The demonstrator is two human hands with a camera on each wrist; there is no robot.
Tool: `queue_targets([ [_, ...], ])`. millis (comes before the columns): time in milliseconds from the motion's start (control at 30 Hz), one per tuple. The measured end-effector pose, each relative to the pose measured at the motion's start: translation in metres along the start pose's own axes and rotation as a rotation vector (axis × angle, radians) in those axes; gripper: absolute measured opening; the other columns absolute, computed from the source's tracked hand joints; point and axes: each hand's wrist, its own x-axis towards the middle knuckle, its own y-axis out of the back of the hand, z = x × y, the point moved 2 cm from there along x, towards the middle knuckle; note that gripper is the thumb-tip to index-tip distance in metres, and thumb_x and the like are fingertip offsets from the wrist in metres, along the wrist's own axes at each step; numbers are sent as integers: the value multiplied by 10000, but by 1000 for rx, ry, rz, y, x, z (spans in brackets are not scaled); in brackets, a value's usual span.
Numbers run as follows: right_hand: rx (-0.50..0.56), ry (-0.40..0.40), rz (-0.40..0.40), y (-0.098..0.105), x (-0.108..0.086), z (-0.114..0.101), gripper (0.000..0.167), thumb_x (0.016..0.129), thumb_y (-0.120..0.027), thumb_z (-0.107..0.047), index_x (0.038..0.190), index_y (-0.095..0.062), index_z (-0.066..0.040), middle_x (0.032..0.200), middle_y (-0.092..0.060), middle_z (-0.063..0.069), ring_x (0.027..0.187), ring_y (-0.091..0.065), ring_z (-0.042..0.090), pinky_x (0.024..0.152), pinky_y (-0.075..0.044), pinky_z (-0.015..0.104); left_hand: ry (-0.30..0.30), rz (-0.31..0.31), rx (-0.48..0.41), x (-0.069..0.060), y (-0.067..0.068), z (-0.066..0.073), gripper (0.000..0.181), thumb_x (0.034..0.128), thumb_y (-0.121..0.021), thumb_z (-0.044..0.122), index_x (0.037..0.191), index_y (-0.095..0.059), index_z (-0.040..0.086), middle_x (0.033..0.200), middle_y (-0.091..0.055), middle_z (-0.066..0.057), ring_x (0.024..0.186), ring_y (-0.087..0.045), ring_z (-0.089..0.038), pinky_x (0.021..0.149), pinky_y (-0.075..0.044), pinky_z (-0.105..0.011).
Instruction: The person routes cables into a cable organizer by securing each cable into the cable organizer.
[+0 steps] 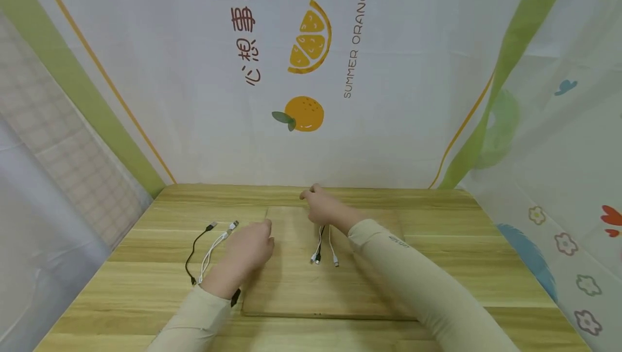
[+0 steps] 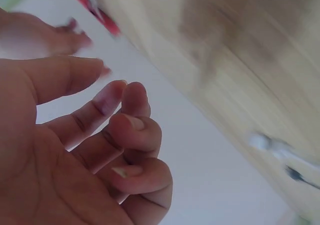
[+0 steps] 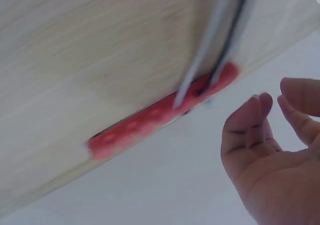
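Note:
My left hand (image 1: 250, 245) hovers over the board's left side, fingers loosely bent and holding nothing; the left wrist view shows this hand (image 2: 105, 150) close up. Above the board's back part, my right hand (image 1: 324, 207) has bent, empty fingers. In the right wrist view, a red strip (image 3: 160, 112) lies along the board's edge beside that hand (image 3: 280, 170). A white cable (image 3: 204, 50) and a black cable (image 3: 231, 37) run from the strip. The head view shows a white cable (image 1: 331, 243) on the board; the right hand hides the strip there.
The wooden board (image 1: 286, 292) lies on the wood-grain table (image 1: 131, 282). Left of the board are a black cable (image 1: 187, 260) and white cables (image 1: 208, 255). A small black object (image 1: 235, 297) is by the left wrist. A printed cloth (image 1: 389, 125) hangs behind.

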Motion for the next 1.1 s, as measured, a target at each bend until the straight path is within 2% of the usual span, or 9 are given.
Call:
queue_targets([
  [167,-32,47,-42,-15,-1,-27,634,1003,-480,68,1589,-471,-174,1655,-354,141,573,-316,106,499,-312,241,68,-62,-28,-6,6,-49,216,1033,-584,99,1177,-639,-53,891,-708,-159,687,-577,-214,591,-479,-387],
  [267,-78,84,-54,-26,-4,-44,620,1010,-503,46,1581,-487,-194,1649,-381,120,560,-301,106,493,-298,241,99,-66,-25,-7,4,-76,199,999,-569,53,1143,-640,-65,897,-702,-150,708,-569,-225,612,-487,-401],
  [367,-117,114,-59,-37,-7,-60,616,1000,-532,40,1564,-509,-207,1615,-427,100,575,-328,114,503,-302,243,137,-88,-18,-7,2,-96,209,968,-569,33,1136,-622,-81,924,-690,-171,738,-575,-257,639,-502,-423],
  [433,-172,146,-44,-42,-10,-70,597,988,-567,20,1539,-541,-211,1567,-483,84,666,-422,101,541,-337,239,158,-108,-11,-7,0,-104,307,957,-572,29,1222,-597,-124,985,-698,-234,751,-590,-283,640,-519,-438],
  [500,-212,174,-28,-46,-12,-78,567,983,-596,-5,1510,-570,-213,1513,-523,75,791,-508,104,596,-381,234,174,-127,-4,-7,-1,-109,439,951,-581,43,1343,-544,-152,1072,-700,-297,762,-606,-307,636,-530,-443],
  [600,-244,203,-23,-52,-16,-87,533,981,-626,-34,1482,-596,-213,1464,-548,69,943,-566,107,644,-430,233,185,-131,6,-5,-3,-112,526,940,-578,42,1428,-508,-143,1144,-693,-328,771,-614,-321,631,-534,-456],
  [733,-230,195,-48,-59,-19,-90,523,985,-624,-46,1475,-598,-227,1451,-533,74,907,-573,114,629,-459,249,193,-148,19,-3,-4,-113,235,955,-569,38,1144,-647,-76,989,-695,-242,725,-600,-299,600,-520,-439],
  [833,-246,202,-46,-62,-20,-91,511,989,-621,-59,1471,-602,-230,1429,-540,73,930,-566,109,654,-472,247,195,-158,23,-2,-4,-113,86,971,-568,38,948,-641,0,911,-679,-186,699,-591,-285,587,-514,-421],
  [1100,-279,249,-39,-62,-21,-94,477,989,-625,-72,1449,-620,-199,1399,-573,70,1095,-570,107,775,-507,223,195,-158,19,-2,-5,-114,101,974,-537,36,934,-624,4,887,-671,-172,719,-576,-294,621,-520,-449],
])
